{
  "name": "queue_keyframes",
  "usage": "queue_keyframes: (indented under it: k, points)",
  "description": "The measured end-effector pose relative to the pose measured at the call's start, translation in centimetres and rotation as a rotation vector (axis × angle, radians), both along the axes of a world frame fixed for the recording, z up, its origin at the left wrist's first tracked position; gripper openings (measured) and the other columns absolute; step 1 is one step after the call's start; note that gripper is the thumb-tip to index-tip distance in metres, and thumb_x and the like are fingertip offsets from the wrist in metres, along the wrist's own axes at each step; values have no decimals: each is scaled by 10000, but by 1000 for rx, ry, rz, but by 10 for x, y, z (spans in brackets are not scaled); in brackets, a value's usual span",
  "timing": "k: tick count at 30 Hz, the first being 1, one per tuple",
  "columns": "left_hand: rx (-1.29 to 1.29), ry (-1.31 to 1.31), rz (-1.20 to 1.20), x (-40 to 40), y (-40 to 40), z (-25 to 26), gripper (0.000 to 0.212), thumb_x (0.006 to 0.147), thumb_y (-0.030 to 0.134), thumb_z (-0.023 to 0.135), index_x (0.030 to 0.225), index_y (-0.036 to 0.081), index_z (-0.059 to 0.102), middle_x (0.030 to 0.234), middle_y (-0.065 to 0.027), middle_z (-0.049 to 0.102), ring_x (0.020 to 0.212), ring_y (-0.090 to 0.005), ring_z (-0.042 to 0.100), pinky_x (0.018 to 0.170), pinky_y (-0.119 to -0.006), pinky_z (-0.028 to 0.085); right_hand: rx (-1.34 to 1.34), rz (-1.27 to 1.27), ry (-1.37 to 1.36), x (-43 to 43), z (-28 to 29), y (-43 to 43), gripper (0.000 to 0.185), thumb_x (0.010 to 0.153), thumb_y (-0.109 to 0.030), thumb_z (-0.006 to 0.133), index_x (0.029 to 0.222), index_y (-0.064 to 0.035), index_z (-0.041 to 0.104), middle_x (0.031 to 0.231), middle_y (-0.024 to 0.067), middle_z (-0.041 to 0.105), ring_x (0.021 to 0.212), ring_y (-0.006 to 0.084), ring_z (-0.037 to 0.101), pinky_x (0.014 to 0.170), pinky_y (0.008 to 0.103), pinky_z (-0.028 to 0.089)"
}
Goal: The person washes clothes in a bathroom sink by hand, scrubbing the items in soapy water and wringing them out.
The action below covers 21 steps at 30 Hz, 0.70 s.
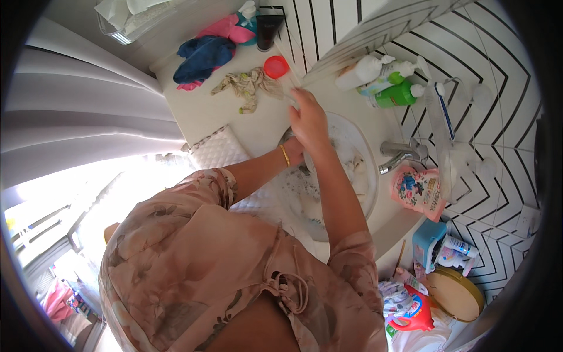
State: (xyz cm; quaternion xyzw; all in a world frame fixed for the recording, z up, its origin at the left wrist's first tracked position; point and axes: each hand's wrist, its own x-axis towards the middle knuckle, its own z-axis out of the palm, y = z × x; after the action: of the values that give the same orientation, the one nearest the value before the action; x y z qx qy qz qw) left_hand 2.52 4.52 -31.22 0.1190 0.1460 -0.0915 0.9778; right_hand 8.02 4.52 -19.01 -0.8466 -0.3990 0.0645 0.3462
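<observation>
My right hand is raised over the far rim of a white washbasin, its thumb and forefinger apart with nothing visible between them. Below it, my left hand, with a gold bracelet at the wrist, is at the basin's left side. My right wrist partly covers it, so its fingers and any hold are hidden. Cloudy, sudsy water and whitish cloth with dark specks lie in the basin. A crumpled beige cloth lies on the counter beyond my hands, near a red round dish.
A chrome faucet and a pink pouch are right of the basin. Pump bottles stand behind it. A blue cloth and black tube sit at the back left. A quilted white pad lies near my left forearm.
</observation>
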Motion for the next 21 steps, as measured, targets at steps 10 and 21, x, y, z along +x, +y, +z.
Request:
queue_keyframes:
  k: [10, 21]
  points:
    - [26, 123, -80, -7, -9, -5, 265, 819, 109, 566, 1048, -19, 534, 1054, -90, 572, 925, -196, 569, 781, -338, 480, -467, 52, -74, 46, -36, 89, 284, 732, -188, 582, 960, -21, 558, 1029, 147, 543, 910, 304, 541, 772, 385, 442]
    - [-92, 145, -74, -9, 7, 3, 302, 847, 146, 444, 1092, -28, 475, 1111, -131, 527, 1029, -244, 498, 918, -364, 376, 480, -184, 1380, 41, -26, -52, 369, 868, -328, 467, 586, -92, 482, 489, 3, 404, 426, 132, 412, 384, 235, 307]
